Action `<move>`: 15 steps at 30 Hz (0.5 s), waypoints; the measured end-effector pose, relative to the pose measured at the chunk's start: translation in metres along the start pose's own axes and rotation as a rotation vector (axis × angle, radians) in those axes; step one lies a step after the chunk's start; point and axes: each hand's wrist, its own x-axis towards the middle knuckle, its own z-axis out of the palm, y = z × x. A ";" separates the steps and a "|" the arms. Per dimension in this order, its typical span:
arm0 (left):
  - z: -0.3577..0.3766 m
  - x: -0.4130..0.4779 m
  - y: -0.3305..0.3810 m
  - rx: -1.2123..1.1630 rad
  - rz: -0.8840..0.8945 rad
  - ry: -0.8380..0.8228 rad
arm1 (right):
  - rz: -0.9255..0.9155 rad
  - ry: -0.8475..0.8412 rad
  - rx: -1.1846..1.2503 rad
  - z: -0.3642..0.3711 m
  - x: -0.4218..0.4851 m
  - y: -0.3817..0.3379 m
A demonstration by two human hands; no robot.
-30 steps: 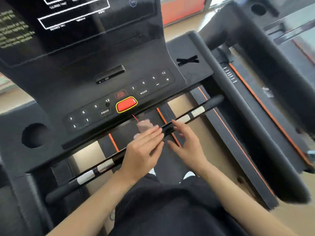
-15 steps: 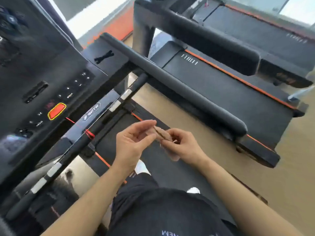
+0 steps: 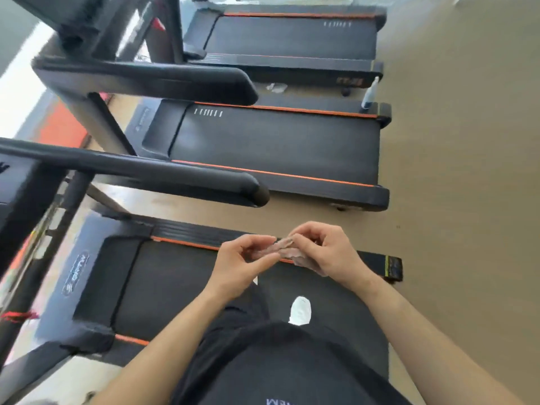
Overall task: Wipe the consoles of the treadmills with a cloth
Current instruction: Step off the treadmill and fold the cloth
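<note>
Swung right since half a second ago: console and red stop button gone out of view, two more treadmills now filling the top of the shot. Hands a bit higher and further right than before, same small pinkish cloth (image 3: 279,249) between them.

Left hand (image 3: 242,266) pinching the left end of the cloth between thumb and fingertips, fingers closed on it. Right hand (image 3: 324,252) closed on the other end, rest of the cloth bunched under the palm and poking out below. Cloth stretched short between both hands, held in the air above the right edge of the near treadmill's belt (image 3: 175,290), touching nothing else. Pretty blurry, so no telling folds or texture.

Below the hands: black shorts, black shirt with a bit of white lettering, one white shoe (image 3: 300,310) planted on the belt. Orange stripe along the deck edge just behind the knuckles.

Further out: padded black handrail (image 3: 163,173) reaching in from the left, a second one above it. Middle treadmill (image 3: 274,141) and far treadmill (image 3: 292,36) side by side, both orange-trimmed. Spray bottle (image 3: 369,93) standing at the rear corner of the middle one. Tan floor (image 3: 467,171) off to the right.
</note>
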 end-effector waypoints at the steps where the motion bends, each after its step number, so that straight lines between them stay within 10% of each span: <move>1: 0.013 0.004 0.003 0.027 -0.008 -0.048 | 0.013 0.041 0.015 -0.014 -0.006 0.003; 15: 0.180 0.133 0.066 -0.180 -0.107 -0.411 | 0.171 0.233 0.059 -0.198 -0.022 0.065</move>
